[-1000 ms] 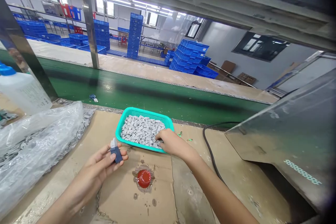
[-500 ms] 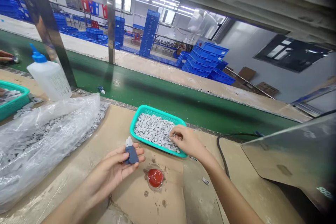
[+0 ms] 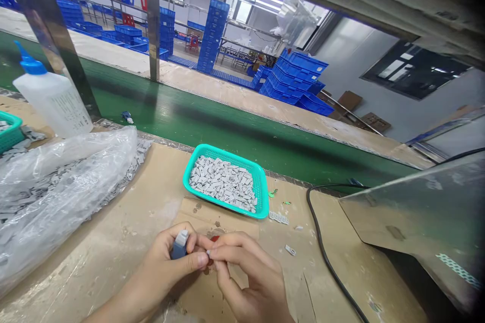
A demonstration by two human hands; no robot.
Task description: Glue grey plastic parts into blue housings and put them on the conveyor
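My left hand (image 3: 162, 267) is closed around a small dark blue plastic part (image 3: 179, 249) with a light grey top end, which points up. My right hand (image 3: 252, 272) meets it, thumb and forefinger pinched on a tiny pale piece (image 3: 208, 252) at the left fingertips; its exact shape is too small to make out. Mostly hidden behind both hands is a red cap-like dish (image 3: 214, 238). Just beyond the hands sits a teal basket (image 3: 264, 207) holding many small light grey plastic pieces (image 3: 223, 181).
A big clear plastic bag (image 3: 68, 181) of grey pieces lies at left, beside a white bottle (image 3: 53, 101) with a blue nozzle. Behind runs a green conveyor belt (image 3: 182, 116). A black cable (image 3: 322, 242) and a clear panel (image 3: 424, 217) stand at right.
My right hand has left the teal basket and come down to my left hand, now pinching a tiny piece. My left hand has moved slightly lower, turning the dark blue part.
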